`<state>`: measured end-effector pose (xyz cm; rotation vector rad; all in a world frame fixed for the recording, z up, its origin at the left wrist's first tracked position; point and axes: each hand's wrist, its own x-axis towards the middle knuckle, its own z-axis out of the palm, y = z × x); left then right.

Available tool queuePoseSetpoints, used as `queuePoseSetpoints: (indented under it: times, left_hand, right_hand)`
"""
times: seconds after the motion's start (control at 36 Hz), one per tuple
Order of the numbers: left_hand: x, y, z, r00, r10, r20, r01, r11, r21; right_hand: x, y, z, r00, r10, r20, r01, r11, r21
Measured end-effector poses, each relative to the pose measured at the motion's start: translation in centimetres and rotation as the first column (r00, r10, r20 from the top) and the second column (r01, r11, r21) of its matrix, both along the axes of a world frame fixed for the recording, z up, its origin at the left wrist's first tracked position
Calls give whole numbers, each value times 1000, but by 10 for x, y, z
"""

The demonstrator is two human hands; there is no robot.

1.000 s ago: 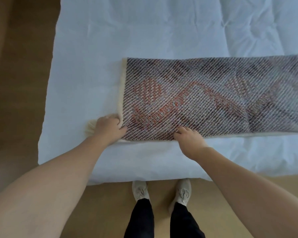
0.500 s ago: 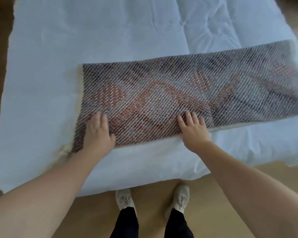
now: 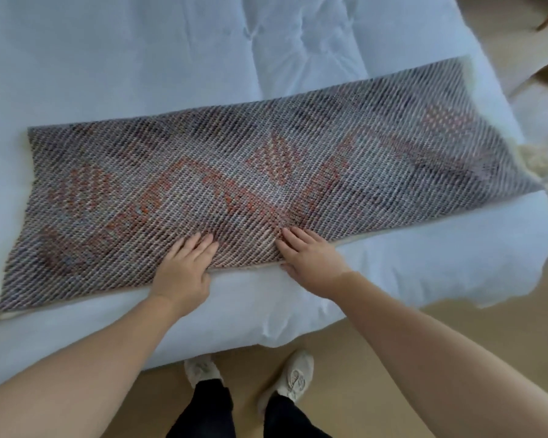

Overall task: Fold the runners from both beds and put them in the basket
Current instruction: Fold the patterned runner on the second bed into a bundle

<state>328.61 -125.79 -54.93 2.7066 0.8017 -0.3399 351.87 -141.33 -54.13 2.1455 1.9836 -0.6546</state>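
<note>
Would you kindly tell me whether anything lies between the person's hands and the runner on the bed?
Nothing visible does. The left hand and the right hand both rest flat on the runner, near its front edge, with nothing on top of the fabric. The basket is not in view.

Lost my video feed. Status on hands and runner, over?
Left hand, right hand flat on runner, near edge. Runner spread along bed. No basket in sight. Nothing lying on runner.

Grey-and-orange woven runner point(image 3: 234, 191) lies flat across the bed.
</note>
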Motion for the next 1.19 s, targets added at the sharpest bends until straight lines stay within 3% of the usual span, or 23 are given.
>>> queuePoseSetpoints:
  times: [0.11, 0.19, 0.28, 0.42, 0.56, 0.61, 0.69, 0.78, 0.92, 1.19]
  left_hand:
    - [32, -10, 11, 996, -86, 23, 87, 996, -9]
    - [80, -20, 3, 986, -166, 32, 165, 986, 16]
    - [123, -34, -7, 949, -316, 19, 315, 948, 51]
    - [149, -50, -6, 951, -306, 54, 309, 948, -80]
    - [127, -54, -1, 882, -450, 141, 467, 877, -116]
    - [136, -39, -2, 907, -393, 153, 411, 904, -118]
    - [167, -5, -8, 993, -90, 73, 90, 996, 3]
    - [200, 31, -16, 992, 126, 25, -128, 985, 114]
    - [241, 44, -23, 990, 137, 42, -142, 979, 143]
    - [348, -52, -35, 973, 209, 102, -216, 974, 65]
  right_hand:
    - [36, -8, 2, 998, -58, 7, 57, 995, 78]
    - [68, -15, -1, 989, -79, 122, 76, 997, 31]
    - [88, -21, 0, 989, -63, 134, 63, 998, 5]
    - [102, -21, 4, 994, 13, 107, -16, 1000, 20]
    - [103, -33, 8, 979, 192, 65, -188, 981, -57]
    - [111, -23, 12, 987, 161, 23, -158, 984, -84]
    - [125, 5, 11, 998, -21, 51, 23, 999, -23]
    - [136, 37, 4, 983, -140, 117, 139, 990, 18]
    - [171, 82, -17, 970, -187, 157, 177, 981, 75]
    - [315, 89, -38, 957, -205, 205, 177, 973, 148]
